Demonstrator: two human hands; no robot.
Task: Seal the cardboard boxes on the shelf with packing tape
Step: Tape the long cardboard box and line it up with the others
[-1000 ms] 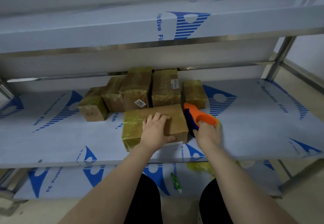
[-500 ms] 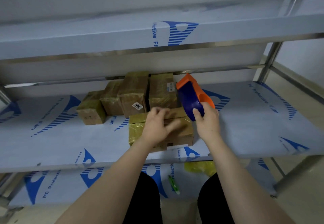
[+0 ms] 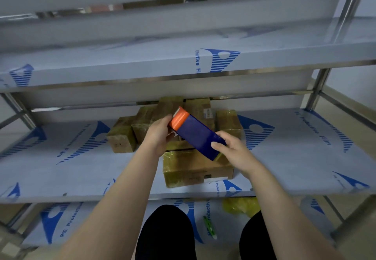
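Both hands hold a blue and orange tape dispenser (image 3: 196,132) in the air above the nearest cardboard box (image 3: 195,168), which lies on the middle shelf (image 3: 295,158). My left hand (image 3: 159,135) grips the dispenser's orange end. My right hand (image 3: 232,149) grips the blue lower end, thumb on top. The near box is partly wrapped in yellowish tape. Behind it, several taped boxes (image 3: 122,137) stand in a cluster at the back of the shelf, partly hidden by the hands.
An upper shelf (image 3: 142,64) overhangs the work area. On the lower shelf lie a green pen-like object (image 3: 209,226) and a yellow crumpled bag (image 3: 240,205). Steel uprights (image 3: 317,90) stand at the right. My dark-clad knees (image 3: 164,233) are below.
The right hand lifted the dispenser off the right side of the near box. The left hand left the box top and took the dispenser's orange end. The view moved closer.
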